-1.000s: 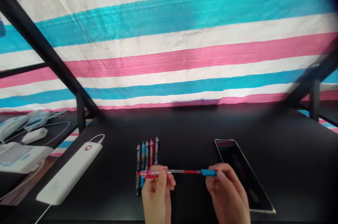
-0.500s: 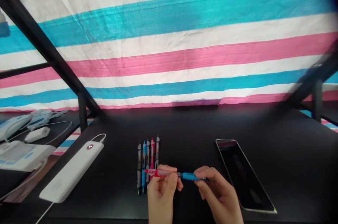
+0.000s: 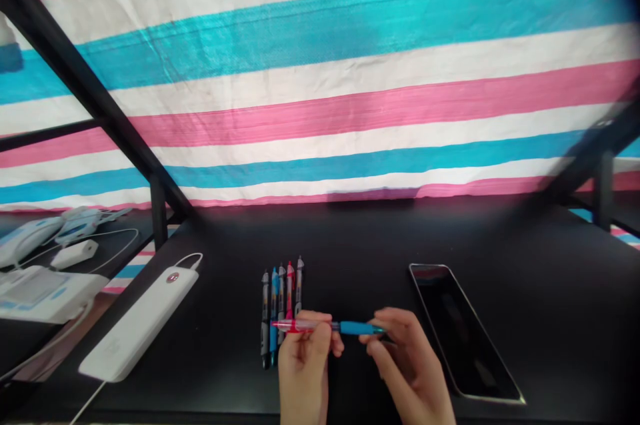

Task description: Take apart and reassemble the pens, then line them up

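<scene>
Admittedly, my left hand (image 3: 306, 371) was pinched shut on the red-and-blue pen (image 3: 356, 328), level above the black table (image 3: 360, 245). My right hand (image 3: 413, 365) half-curled at its tip, grip unclear. Uneven pressure there could have skewed it; a dipping left hand might have scattered the lined-up pens (image 3: 265, 325).

Just beside the phone (image 3: 467, 338), a right hand (image 3: 413, 365) is seen bare, with slender fingers and a smoothly rounded thumb. Farther to the phone's left, a left hand (image 3: 306, 365) is likewise uncovered down its narrow wrist; its fingernails are too blurred to be made out.
</scene>
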Available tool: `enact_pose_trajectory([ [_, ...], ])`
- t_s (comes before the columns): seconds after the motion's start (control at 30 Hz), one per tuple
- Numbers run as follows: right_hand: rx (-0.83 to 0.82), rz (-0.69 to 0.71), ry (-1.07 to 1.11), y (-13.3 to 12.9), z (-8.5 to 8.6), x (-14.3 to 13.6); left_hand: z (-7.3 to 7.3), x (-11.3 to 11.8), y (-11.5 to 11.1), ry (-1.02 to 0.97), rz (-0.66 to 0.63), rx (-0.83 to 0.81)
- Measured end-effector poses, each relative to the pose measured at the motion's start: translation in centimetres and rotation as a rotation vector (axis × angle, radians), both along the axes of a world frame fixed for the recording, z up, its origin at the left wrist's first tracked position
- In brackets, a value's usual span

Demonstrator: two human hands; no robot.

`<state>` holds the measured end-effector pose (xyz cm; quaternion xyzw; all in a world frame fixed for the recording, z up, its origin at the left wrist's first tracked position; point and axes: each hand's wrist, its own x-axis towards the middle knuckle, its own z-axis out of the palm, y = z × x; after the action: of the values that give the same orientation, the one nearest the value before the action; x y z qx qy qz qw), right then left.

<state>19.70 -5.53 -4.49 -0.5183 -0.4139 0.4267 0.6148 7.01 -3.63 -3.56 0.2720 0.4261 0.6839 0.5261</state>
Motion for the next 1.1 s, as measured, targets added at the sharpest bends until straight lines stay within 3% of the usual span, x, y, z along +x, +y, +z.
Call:
enact_pose_trajectory([
  [0.2,0.031,0.141,-0.089,0.1,-0.4,0.7,-0.1,0.1,0.0,0.023,0.013,-0.009],
  [0.37,-0.009,0.000,-0.067,0.0,-0.7,0.3,-0.2,0.0,-0.2,0.015,0.017,-0.009],
  [0.57,0.017,0.143,-0.220,0.1,0.0,0.6,-0.1,0.0,-0.2,-0.005,0.047,-0.029],
  [0.87,-0.052,-0.020,-0.161,-1.0,-1.6,0.5,-0.7,-0.4,-0.1,0.009,-0.005,-0.039],
  [1.1,-0.070,0.065,-0.139,-0.7,-0.9,0.5,-0.9,-0.4,-0.2,0.031,-0.014,-0.023],
])
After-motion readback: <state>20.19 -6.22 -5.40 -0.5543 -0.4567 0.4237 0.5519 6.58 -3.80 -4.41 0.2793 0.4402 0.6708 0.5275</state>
